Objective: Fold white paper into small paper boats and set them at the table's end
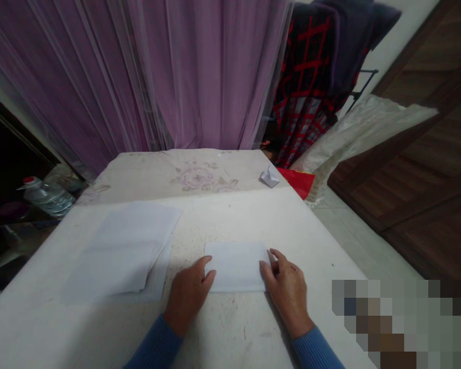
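Observation:
A folded sheet of white paper (236,266) lies flat on the table in front of me. My left hand (190,289) grips its left edge, thumb and forefinger slightly apart on the paper. At the opposite side, my right hand (288,289) has its thumb on the paper and its curled fingers by the right edge. The undersides of both hands are hidden. Left of my left hand rests a loose pile of white paper sheets (126,251), the upper sheet curling at its right side. A small folded paper piece (269,177) stands at the table's far right.
A white cover lies over the table (230,328), with flowered cloth (149,174) showing at the far end. Purple curtains (218,77) hang behind. On the left is a water bottle (49,197); a red item (297,180) and clothes (311,61) are at the right.

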Action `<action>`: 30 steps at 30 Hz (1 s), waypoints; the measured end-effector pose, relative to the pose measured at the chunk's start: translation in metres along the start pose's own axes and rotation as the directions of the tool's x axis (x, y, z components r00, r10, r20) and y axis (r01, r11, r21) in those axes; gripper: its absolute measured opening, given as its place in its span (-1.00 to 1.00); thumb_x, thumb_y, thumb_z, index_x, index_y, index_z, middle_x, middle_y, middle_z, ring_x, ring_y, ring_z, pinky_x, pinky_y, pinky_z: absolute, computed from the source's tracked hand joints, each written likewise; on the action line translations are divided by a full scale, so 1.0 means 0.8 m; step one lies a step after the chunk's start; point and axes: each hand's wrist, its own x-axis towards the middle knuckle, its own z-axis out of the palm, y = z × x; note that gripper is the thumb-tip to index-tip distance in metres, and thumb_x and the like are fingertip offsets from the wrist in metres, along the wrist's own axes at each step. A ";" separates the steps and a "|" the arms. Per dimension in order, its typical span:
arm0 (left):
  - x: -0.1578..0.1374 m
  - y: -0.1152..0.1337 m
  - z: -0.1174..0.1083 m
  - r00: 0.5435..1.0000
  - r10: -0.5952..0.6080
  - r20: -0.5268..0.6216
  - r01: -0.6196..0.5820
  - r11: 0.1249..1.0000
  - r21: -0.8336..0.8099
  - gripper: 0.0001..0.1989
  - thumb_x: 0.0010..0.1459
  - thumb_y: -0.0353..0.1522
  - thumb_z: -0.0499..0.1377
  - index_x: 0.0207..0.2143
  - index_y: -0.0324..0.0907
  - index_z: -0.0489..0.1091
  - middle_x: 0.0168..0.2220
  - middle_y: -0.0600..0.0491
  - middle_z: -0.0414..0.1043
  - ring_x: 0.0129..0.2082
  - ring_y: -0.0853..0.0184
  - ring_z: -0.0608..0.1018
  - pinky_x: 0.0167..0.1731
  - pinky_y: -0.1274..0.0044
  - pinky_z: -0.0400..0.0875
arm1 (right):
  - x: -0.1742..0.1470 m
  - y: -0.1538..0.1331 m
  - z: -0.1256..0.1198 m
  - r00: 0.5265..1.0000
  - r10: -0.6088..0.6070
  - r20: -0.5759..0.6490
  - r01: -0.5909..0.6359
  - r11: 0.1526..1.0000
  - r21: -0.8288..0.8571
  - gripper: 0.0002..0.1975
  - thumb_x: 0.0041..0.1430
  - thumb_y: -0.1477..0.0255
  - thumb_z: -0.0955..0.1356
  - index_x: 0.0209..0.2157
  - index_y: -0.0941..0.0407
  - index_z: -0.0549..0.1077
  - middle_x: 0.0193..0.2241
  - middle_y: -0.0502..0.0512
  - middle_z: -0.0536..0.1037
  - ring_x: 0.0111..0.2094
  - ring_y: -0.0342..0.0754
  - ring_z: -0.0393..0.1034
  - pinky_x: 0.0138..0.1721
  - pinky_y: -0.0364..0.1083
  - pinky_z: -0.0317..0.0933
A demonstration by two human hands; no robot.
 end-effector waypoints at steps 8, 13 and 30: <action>0.000 0.001 0.000 1.000 -0.005 -0.008 0.005 1.000 0.008 -0.61 0.26 -0.27 0.07 0.12 -0.11 0.36 -0.43 0.11 0.51 -0.38 0.36 0.54 -0.30 0.57 0.26 | 0.000 -0.001 -0.001 1.000 -0.014 0.000 0.014 1.000 -0.013 -0.51 0.21 0.16 0.21 -0.04 0.21 0.48 -0.52 0.07 0.55 -0.38 0.03 0.44 -0.14 0.02 0.21; -0.001 0.002 -0.002 1.000 0.004 -0.008 -0.004 1.000 0.019 -0.60 0.27 -0.27 0.06 0.13 -0.12 0.36 -0.42 0.09 0.52 -0.38 0.34 0.54 -0.29 0.55 0.27 | 0.000 -0.001 -0.001 1.000 -0.013 -0.004 0.012 1.000 -0.011 -0.51 0.20 0.16 0.20 -0.04 0.21 0.48 -0.51 0.08 0.56 -0.38 0.03 0.43 -0.15 0.02 0.22; -0.001 0.001 0.002 0.999 0.029 -0.015 -0.028 0.997 0.076 -0.63 0.28 -0.28 0.07 0.12 -0.10 0.35 -0.38 0.07 0.55 -0.34 0.31 0.58 -0.27 0.54 0.32 | 0.000 -0.001 0.000 1.000 -0.025 -0.004 0.025 1.000 -0.001 -0.52 0.20 0.18 0.22 -0.05 0.22 0.48 -0.54 0.06 0.54 -0.42 0.01 0.42 -0.14 0.01 0.20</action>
